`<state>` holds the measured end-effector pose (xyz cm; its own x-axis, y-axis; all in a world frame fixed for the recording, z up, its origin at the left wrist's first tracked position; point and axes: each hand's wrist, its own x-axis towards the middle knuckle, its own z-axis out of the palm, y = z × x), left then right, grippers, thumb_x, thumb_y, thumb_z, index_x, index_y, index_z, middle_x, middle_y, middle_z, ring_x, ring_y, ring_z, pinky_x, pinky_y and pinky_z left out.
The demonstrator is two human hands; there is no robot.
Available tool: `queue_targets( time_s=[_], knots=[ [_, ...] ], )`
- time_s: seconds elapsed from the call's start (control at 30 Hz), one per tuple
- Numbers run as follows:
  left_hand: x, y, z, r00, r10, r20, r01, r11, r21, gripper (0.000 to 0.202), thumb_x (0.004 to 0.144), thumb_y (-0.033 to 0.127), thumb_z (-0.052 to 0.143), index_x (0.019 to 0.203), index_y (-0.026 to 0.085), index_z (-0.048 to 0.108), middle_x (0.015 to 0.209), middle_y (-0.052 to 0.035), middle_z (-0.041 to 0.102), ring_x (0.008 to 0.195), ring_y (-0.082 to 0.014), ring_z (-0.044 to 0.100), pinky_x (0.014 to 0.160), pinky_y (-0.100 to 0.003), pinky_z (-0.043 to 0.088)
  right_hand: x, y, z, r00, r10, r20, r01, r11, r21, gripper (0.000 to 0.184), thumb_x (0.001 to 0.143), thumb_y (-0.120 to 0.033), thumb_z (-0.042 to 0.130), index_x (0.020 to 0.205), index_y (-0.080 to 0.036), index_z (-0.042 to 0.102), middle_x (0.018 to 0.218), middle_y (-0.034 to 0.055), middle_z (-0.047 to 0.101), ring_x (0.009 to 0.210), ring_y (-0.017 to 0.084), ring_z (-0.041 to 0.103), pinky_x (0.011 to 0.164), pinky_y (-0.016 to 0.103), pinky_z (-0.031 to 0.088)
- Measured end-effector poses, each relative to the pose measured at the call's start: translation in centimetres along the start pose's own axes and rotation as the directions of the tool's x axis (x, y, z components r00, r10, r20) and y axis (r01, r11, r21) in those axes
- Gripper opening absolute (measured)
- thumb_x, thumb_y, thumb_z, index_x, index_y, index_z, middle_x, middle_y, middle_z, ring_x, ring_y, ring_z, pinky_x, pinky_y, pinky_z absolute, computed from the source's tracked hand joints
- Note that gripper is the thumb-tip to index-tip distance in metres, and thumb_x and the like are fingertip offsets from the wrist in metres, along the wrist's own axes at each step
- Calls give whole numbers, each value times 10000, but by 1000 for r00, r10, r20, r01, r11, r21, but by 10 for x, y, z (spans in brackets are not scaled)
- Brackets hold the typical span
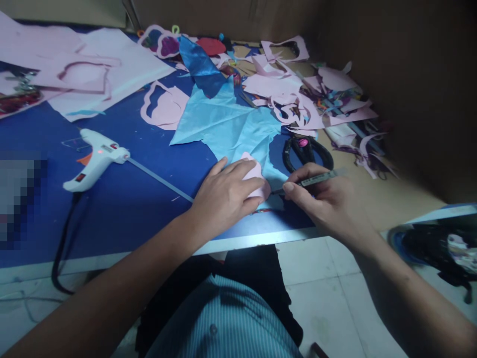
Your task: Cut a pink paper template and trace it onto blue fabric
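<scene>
My left hand (227, 194) lies with fingers spread over a small pink cutout (260, 188), pressing it flat on a light blue satin cloth (227, 122). The fingers cover part of the cutout's outline. My right hand (316, 194) is closed around a slim grey marker (322, 176). Its dark tip rests at the cutout's right edge, on or just above the cloth. Behind the right hand lie black-handled scissors (307, 151), their blades partly hidden under scraps. A darker blue piece of satin (204, 67) lies across the cloth's far end.
A white glue gun (99, 156) lies at left with a long glue stick in its back and a black cord over the table edge. Pink paper scraps (276, 82) are heaped at the back right. White and pink sheets (122, 64) lie at the back left, near a pink cloud-shaped cutout (166, 107).
</scene>
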<state>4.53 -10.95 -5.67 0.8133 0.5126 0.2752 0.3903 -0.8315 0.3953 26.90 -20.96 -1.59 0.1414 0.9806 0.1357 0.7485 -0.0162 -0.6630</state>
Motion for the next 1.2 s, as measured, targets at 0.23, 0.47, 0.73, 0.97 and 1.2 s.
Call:
queue_targets(
  time_s=[0.23, 0.47, 0.73, 0.97, 1.2],
  knots=[
    [0, 0, -2, 1000, -4, 25, 5, 1000, -10, 259, 1086, 314, 658, 1306, 294, 794, 1616, -104, 641, 1542, -322, 571, 1324, -596, 348, 8, 3, 0, 997, 35, -75, -30, 997, 67, 204, 1016, -369, 743, 858, -246, 704, 713, 11, 668, 555, 177, 551, 495, 327, 353],
    [0, 0, -3, 999, -20, 42, 21, 999, -26, 278, 1075, 297, 668, 1331, 286, 777, 1654, -108, 616, 1572, -309, 542, 1347, -610, 321, 20, 5, 13, 994, -42, -103, 47, 998, 49, 192, 1036, -401, 736, 939, -235, 736, 823, 18, 725, 644, 185, 624, 561, 332, 418],
    [0, 1, -2, 1000, -5, 1, 5, 1000, -17, 246, 1084, 301, 650, 1290, 268, 781, 1612, -106, 648, 1510, -304, 596, 1314, -583, 378, 28, 9, 15, 996, -68, -58, 69, 998, 13, 188, 1057, -396, 714, 964, -235, 741, 872, 43, 761, 777, 226, 676, 637, 340, 456],
    [0, 1, -4, 1000, -16, 22, 17, 999, -27, 248, 1071, 282, 668, 1293, 280, 779, 1618, -90, 642, 1526, -294, 581, 1339, -581, 351, 33, 7, 12, 996, -62, -65, 63, 998, 18, 215, 1057, -408, 707, 944, -229, 740, 832, 29, 733, 652, 188, 605, 585, 335, 418],
    [0, 3, -6, 999, -37, 21, 38, 999, -28, 219, 1070, 280, 672, 1256, 281, 788, 1605, -93, 649, 1534, -281, 576, 1338, -580, 352, 74, -6, 1, 996, -90, -19, 90, 996, 9, 219, 1014, -370, 716, 855, -219, 724, 812, 39, 755, 655, 200, 653, 594, 341, 422]
  ],
)
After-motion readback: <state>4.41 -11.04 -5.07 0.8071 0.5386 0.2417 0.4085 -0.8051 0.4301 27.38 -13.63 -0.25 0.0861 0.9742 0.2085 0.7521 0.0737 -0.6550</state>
